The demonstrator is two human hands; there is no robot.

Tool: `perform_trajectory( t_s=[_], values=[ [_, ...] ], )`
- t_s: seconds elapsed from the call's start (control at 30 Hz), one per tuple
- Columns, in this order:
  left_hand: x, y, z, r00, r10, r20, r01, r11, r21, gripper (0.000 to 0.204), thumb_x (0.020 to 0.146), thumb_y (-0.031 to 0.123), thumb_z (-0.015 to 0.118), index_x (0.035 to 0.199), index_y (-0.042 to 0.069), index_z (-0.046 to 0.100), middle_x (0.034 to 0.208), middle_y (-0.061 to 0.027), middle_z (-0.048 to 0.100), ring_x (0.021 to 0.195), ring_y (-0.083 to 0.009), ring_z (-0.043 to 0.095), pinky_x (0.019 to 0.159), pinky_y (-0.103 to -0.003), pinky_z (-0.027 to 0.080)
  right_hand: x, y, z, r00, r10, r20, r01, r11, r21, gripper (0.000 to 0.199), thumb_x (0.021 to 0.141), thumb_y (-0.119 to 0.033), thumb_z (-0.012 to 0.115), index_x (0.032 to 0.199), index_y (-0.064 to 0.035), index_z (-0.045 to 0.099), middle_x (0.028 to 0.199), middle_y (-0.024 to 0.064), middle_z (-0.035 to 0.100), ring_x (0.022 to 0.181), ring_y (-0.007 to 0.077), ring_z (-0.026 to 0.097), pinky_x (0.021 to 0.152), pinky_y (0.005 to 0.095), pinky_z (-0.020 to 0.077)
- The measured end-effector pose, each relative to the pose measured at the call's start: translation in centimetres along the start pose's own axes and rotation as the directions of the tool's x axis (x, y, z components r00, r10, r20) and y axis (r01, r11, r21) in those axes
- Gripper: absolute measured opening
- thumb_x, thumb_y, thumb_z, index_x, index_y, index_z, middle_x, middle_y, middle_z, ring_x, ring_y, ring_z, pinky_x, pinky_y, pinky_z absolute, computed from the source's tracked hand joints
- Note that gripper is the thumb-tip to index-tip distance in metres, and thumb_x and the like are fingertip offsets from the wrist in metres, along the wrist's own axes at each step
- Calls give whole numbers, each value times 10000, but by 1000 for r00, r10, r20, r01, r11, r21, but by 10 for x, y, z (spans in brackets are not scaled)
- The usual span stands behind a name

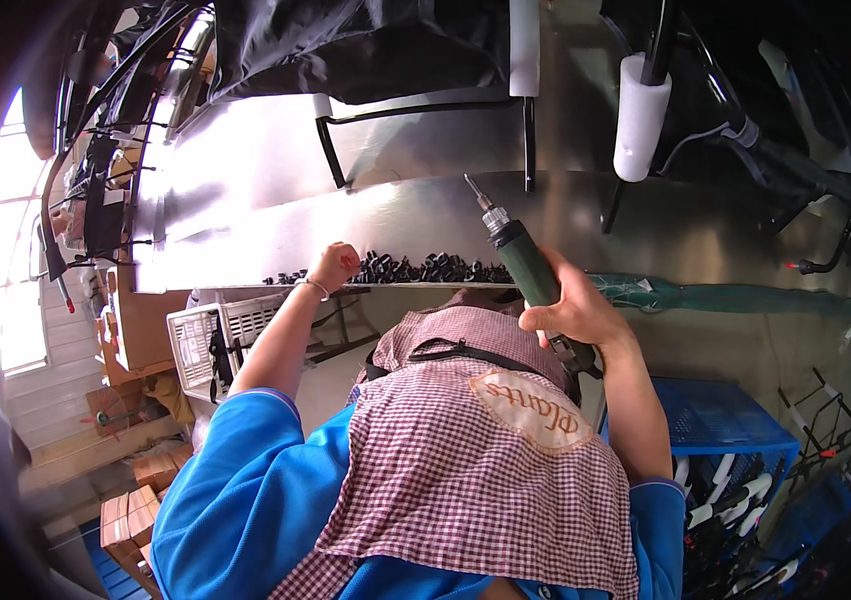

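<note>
My right hand (585, 305) is wrapped round a dark green power screwdriver (523, 258), its bit pointing up and to the left over the metal tabletop (425, 215). At the table's near edge, a row of small black plastic parts (435, 268) lies heaped. My left hand (335, 266) is at the left part of this heap, its fingers curled together. Whatever it may hold is hidden. Beyond both hands, a black tubular frame (415, 108) with black fabric (365, 50) rests on the table.
White foam sleeves (642, 120) cover some frame tubes. A green bundle of wrapping (735, 298) lies along the table's right edge. Below stand a white plastic crate (195, 350) at left and a blue rack (720, 415) at right. Cardboard boxes (130, 520) are stacked at lower left.
</note>
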State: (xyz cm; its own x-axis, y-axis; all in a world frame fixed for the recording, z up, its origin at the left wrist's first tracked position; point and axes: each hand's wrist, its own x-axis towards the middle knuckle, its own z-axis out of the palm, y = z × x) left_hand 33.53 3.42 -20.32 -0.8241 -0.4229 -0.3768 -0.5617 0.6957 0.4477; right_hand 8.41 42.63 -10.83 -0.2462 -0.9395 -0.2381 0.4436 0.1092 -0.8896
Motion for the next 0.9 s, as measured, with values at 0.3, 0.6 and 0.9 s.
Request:
perform_trajectory(
  t_s=[0.3, 0.6, 0.9],
  values=[
    [-5, -39, 31, 984, -26, -175, 51, 989, 138, 107, 626, 10, 716, 693, 91, 696, 705, -79, 620, 679, -214, 637, 628, -310, 517, 5, 7, 8, 1000, -22, 13, 23, 995, -99, 995, 607, -419, 877, 1347, 7, 367, 1024, 91, 515, 792, 164, 593, 613, 281, 539],
    [2, -10, 27, 991, -19, -133, 38, 989, 143, 49, 731, 89, 692, 745, 46, 709, 723, -101, 649, 699, -233, 636, 638, -331, 516, -1, 18, 14, 995, -85, -47, 74, 976, -205, 1024, 587, -468, 875, 1353, 7, 389, 1238, 157, 529, 1169, 245, 503, 1002, 333, 389],
    [41, 198, -23, 939, 236, 250, 261, -16, -965, 85, 922, 28, 506, 918, 34, 591, 1005, -160, 647, 916, -285, 672, 791, -378, 562, -13, 6, 27, 989, -20, -146, -56, 865, -498, 1208, 511, -474, 894, 1455, -88, 247, 1284, 210, 532, 1181, 338, 539, 993, 364, 420]
  ],
)
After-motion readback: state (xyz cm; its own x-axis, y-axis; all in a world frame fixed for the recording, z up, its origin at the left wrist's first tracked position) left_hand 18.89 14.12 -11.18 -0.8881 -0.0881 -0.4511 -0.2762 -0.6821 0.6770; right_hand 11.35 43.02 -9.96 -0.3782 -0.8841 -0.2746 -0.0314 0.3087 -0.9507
